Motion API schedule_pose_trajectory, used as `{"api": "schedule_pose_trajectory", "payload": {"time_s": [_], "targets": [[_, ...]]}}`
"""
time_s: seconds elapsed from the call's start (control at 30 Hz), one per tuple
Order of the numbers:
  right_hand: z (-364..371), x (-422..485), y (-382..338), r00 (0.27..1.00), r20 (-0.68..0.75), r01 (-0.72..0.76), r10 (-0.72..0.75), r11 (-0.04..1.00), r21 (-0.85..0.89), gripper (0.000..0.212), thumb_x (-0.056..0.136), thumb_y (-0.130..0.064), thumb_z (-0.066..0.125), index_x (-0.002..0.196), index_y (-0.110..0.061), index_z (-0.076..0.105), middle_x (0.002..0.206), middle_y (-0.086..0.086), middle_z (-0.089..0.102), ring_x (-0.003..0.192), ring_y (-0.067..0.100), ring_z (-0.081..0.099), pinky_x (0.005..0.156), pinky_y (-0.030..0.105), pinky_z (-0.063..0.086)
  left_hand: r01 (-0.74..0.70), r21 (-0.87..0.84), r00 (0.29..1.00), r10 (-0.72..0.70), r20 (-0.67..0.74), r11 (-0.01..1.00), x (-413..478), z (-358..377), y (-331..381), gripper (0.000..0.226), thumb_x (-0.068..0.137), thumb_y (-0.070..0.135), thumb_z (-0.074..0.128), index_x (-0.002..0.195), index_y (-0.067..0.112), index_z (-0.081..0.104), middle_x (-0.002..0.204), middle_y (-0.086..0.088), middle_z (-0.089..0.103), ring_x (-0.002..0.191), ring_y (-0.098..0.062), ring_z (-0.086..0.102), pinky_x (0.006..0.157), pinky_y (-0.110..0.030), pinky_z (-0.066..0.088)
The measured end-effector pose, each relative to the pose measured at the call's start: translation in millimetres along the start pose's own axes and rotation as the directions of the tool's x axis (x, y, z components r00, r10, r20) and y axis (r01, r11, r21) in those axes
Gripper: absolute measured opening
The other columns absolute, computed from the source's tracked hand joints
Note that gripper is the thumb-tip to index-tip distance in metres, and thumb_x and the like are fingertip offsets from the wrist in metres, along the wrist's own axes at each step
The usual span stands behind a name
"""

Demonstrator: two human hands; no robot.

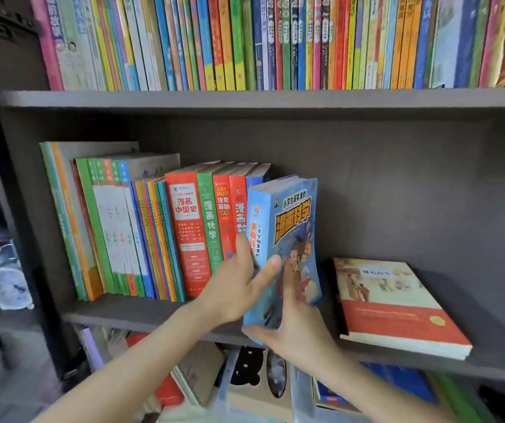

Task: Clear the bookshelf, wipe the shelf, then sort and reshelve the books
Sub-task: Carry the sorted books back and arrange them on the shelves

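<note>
Soft, even light, sharp at the centre and smeared toward the edges.

The blue book [288, 239] sits in the sharpest zone: its cover title and the spines of the upright books [184, 233] just left of it read cleanly. Above it, the top row of books [275, 41] is the brightest area and fans outward, while the shelf board [245, 99] bows with wide-angle distortion and drops a band of shadow onto the dark back panel [397, 178]. Right of it, the flat book [397, 303] throws a soft shadow further right. Below it, the forearms [117, 370] and lower shelf [245, 380] go blurry; far left of it, a pale clock [7, 288] is smeared.
</note>
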State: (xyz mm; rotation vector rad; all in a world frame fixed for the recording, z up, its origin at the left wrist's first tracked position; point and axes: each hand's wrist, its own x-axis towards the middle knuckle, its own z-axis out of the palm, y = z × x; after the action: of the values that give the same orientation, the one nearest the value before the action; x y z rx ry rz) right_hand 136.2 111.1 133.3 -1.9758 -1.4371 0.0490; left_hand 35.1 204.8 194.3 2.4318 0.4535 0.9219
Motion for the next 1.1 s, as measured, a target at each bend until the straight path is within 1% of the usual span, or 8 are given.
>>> {"api": "schedule_pose_trajectory", "payload": {"time_s": [0.17, 0.33, 0.43, 0.53, 0.6, 0.73, 0.87, 1.1], "targets": [[1, 50, 20, 0.995, -0.086, -0.022, 0.051, 0.951, 0.308, 0.117, 0.061, -0.056, 0.07, 0.15, -0.033, -0.002, 0.146, -0.003, 0.038, 0.132, 0.02, 0.044, 0.102, 0.049, 0.045, 0.015, 0.034, 0.999, -0.014, -0.034, 0.999, 15, 21, 5, 0.026, 0.099, 0.031, 0.042, 0.111, 0.009, 0.034, 0.096, -0.003, 0.052, 0.081, -0.016, 0.054, 0.064, -0.021, 0.034], [-4, 86, 48, 1.0, -0.006, -0.008, 0.012, 0.881, 0.473, 0.104, 0.063, -0.044, 0.08, 0.144, -0.047, 0.014, 0.14, -0.007, 0.045, 0.127, 0.01, 0.048, 0.097, 0.047, 0.051, 0.164, 0.442, 0.985, -0.119, -0.128, 0.882, 38, 32, -9, 0.017, 0.096, 0.02, 0.046, 0.085, 0.013, 0.035, 0.086, -0.005, 0.054, 0.077, -0.025, 0.056, 0.054, -0.029, 0.028], [-3, 88, 55, 0.999, 0.036, -0.002, -0.014, 0.904, 0.428, 0.116, 0.068, -0.038, 0.083, 0.148, -0.047, 0.0, 0.148, -0.007, 0.037, 0.132, 0.013, 0.044, 0.099, 0.049, 0.049, 0.164, 0.378, 0.967, -0.073, -0.244, 0.911, 32, 21, -15, 0.024, 0.093, 0.022, 0.053, 0.074, 0.012, 0.042, 0.072, 0.0, 0.048, 0.064, -0.02, 0.048, 0.047, -0.024, 0.024], [-7, 84, 49, 1.0, 0.018, -0.007, 0.0, 0.932, 0.362, 0.116, 0.074, -0.028, 0.081, 0.149, -0.043, -0.006, 0.149, -0.008, 0.036, 0.131, 0.013, 0.045, 0.099, 0.05, 0.048, 0.279, 0.309, 0.826, -0.063, -0.56, 0.909, 19, -14, -32, 0.017, 0.088, 0.021, 0.063, 0.082, 0.008, 0.054, 0.08, -0.007, 0.055, 0.066, -0.021, 0.048, 0.056, -0.029, 0.034], [-10, 85, 39, 0.999, -0.026, -0.012, 0.021, 0.947, 0.321, 0.113, 0.073, -0.033, 0.082, 0.15, -0.039, -0.001, 0.142, -0.009, 0.043, 0.123, 0.012, 0.051, 0.094, 0.047, 0.052, 0.45, 0.238, 0.674, -0.153, -0.722, 0.861, 10, -43, -54, 0.035, 0.085, 0.025, 0.068, 0.109, 0.001, 0.056, 0.103, -0.016, 0.055, 0.088, -0.03, 0.051, 0.074, -0.037, 0.039], [-24, 97, 5, 0.982, -0.179, 0.005, 0.06, 0.939, 0.344, 0.095, 0.073, -0.039, 0.079, 0.145, -0.027, 0.019, 0.124, -0.011, 0.053, 0.101, 0.005, 0.055, 0.076, 0.028, 0.048, 0.586, 0.022, 0.614, -0.426, -0.664, 0.81, 0, -78, -84, 0.072, 0.086, 0.041, 0.066, 0.137, -0.002, 0.037, 0.13, -0.018, 0.044, 0.122, -0.032, 0.044, 0.099, -0.037, 0.037], [-22, 103, -11, 0.941, -0.297, -0.043, 0.16, 0.93, 0.365, 0.088, 0.069, -0.039, 0.083, 0.136, -0.017, 0.029, 0.125, 0.001, 0.058, 0.103, 0.017, 0.061, 0.078, 0.033, 0.048, 0.535, 0.029, 0.665, -0.4, -0.631, 0.844, 1, -73, -93, 0.069, 0.085, 0.047, 0.065, 0.131, 0.001, 0.042, 0.123, -0.011, 0.048, 0.114, -0.025, 0.05, 0.095, -0.038, 0.046], [-6, 91, -2, 0.934, -0.319, -0.037, 0.161, 0.932, 0.361, 0.093, 0.07, -0.033, 0.084, 0.14, -0.017, 0.025, 0.129, 0.004, 0.055, 0.109, 0.02, 0.06, 0.08, 0.037, 0.051, 0.651, 0.116, 0.629, -0.447, -0.636, 0.75, 12, -67, -83, 0.05, 0.077, 0.037, 0.072, 0.105, 0.004, 0.046, 0.103, -0.01, 0.052, 0.096, -0.024, 0.052, 0.084, -0.035, 0.048]]}}
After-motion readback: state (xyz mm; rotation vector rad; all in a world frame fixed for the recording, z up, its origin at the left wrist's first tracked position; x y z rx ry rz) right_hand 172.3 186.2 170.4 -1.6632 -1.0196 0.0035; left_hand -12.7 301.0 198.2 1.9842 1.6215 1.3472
